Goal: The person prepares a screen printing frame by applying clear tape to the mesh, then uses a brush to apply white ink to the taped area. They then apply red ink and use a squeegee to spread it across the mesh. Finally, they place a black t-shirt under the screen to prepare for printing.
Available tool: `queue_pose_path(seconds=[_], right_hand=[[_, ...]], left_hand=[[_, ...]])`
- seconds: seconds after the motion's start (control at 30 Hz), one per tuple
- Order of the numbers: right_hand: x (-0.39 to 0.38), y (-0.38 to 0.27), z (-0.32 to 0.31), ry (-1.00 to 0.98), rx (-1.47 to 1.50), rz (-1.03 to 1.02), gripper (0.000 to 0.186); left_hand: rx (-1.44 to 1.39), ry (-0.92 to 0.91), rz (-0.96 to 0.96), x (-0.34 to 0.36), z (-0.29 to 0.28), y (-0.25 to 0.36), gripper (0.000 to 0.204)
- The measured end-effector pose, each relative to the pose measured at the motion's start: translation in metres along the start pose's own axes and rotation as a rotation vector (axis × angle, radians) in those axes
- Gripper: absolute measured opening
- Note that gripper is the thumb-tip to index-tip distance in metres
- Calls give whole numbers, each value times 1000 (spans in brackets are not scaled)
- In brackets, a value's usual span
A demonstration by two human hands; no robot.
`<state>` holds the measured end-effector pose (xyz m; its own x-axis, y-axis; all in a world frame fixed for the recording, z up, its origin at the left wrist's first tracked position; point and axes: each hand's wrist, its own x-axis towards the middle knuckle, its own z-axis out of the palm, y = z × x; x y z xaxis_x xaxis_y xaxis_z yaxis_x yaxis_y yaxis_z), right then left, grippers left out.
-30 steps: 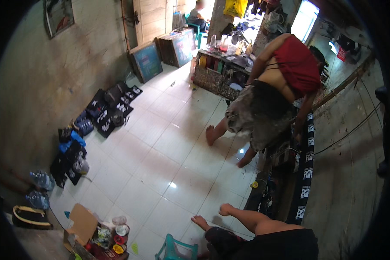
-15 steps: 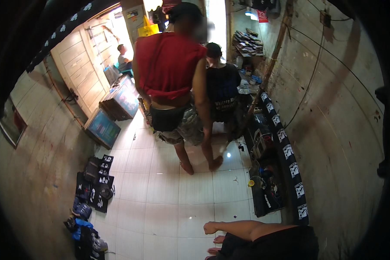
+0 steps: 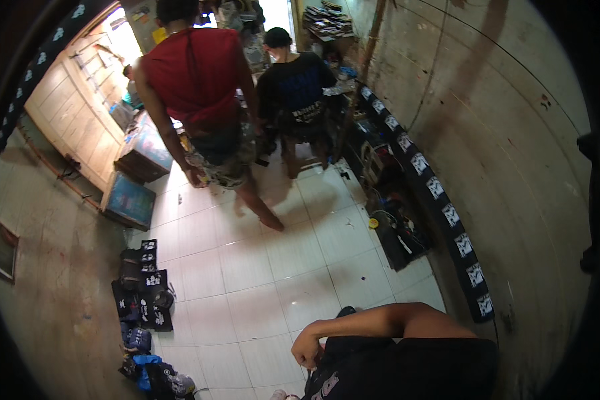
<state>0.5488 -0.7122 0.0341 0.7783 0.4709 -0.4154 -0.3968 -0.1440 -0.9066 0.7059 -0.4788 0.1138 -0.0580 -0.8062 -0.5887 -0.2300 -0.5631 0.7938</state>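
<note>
black shirt [image 3: 407, 367] hung beside the right hand [image 3: 306, 347]; whether its curled fingers pinched anything, i couldn't tell.

wooden door [image 3: 73, 123]; blue panel [image 3: 132, 200]

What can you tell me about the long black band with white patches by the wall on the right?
The long, narrow black band looks like fabric, with whitish, roughly square printed patches repeating along it. It runs beside the right wall, from near a slanting brown pole at its far end toward the near side of the room. It appears to curve, perhaps because of the lens. Nobody is seen touching it; what supports it is unclear.
</note>
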Motion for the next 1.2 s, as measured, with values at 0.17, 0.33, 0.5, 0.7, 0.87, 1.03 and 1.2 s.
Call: queue_pose_path(seconds=[0.17, 0.33, 0.5, 0.7, 0.87, 1.03, 1.2], right_hand=[[8, -18, 18, 131, 52, 19, 28], [-8, -6, 13, 316, -19, -53, 29], [-40, 12, 6, 451, -43, -83, 24], [-129, 55, -10, 654, 23, -66, 25], [-242, 101, -35, 701, 57, -26, 34], [-350, 160, -64, 985, 256, 108, 34], [-418, 227, -126, 1336, 175, 191, 33]], left_hand=[[58, -72, -17, 4, -26, 1, 27], [131, -130, -23, 19, -42, 15, 26], [227, -205, 1, 53, -42, 50, 26], [317, -265, 84, 135, 1, 120, 25], [393, -300, 196, 224, 55, 191, 25], [136, -363, 254, 330, 71, 245, 24], [285, -133, 232, 456, 55, 281, 31]])
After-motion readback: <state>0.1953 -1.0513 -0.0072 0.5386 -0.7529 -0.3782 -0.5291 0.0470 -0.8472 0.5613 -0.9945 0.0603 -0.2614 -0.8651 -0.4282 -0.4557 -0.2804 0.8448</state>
